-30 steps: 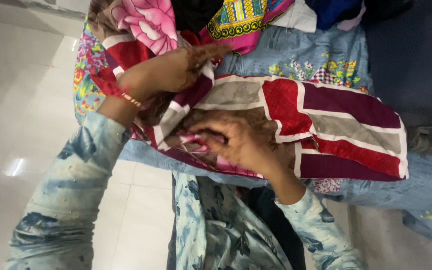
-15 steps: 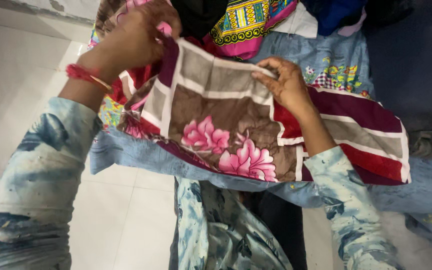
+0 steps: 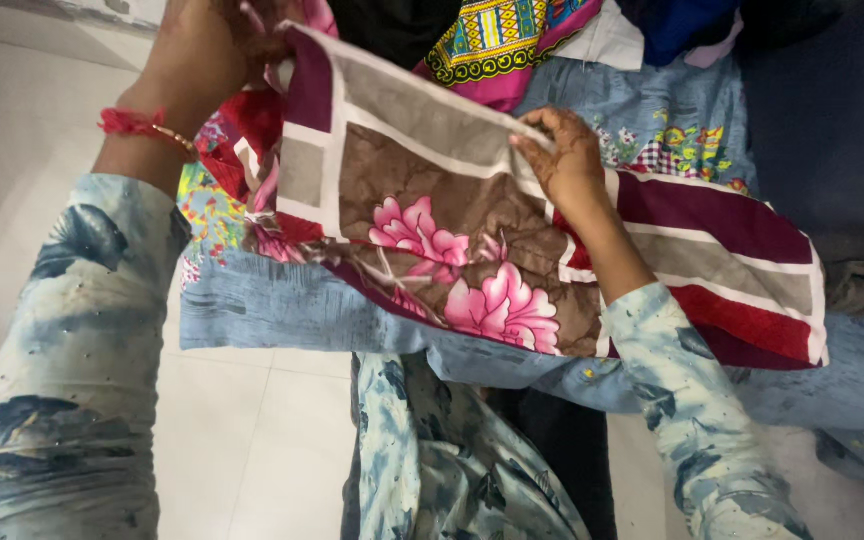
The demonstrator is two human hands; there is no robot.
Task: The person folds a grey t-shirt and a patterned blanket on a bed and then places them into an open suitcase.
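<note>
Patchwork cloth (image 3: 432, 210), brown with pink flowers and bordered by grey, maroon and white blocks, is being held spread between two hands above a pile of garments. Compared with half a second ago, the far edge is being lifted a little higher and drawn tauter, and compared with a second ago, when the cloth was bunched under both hands, the flowered panel is now being shown nearly flat. This is being read as an unfolding or straightening that is well under way.

The far-left corner is being gripped by the left hand (image 3: 214, 45), whose fingers are clenched on the fabric near the top edge of the view; a red bangle (image 3: 142, 125) is being worn at its wrist. The far edge further right is being pinched by the right hand (image 3: 567, 160), fingers closed on the white border.

The near part of the cloth is being left resting on blue denim fabric (image 3: 282, 310), with more of the red and maroon blocks (image 3: 722, 270) lying to the right. Behind, a yellow patterned fabric (image 3: 492, 35) is being partly covered. White floor tiles (image 3: 12, 180) are lying to the left.
</note>
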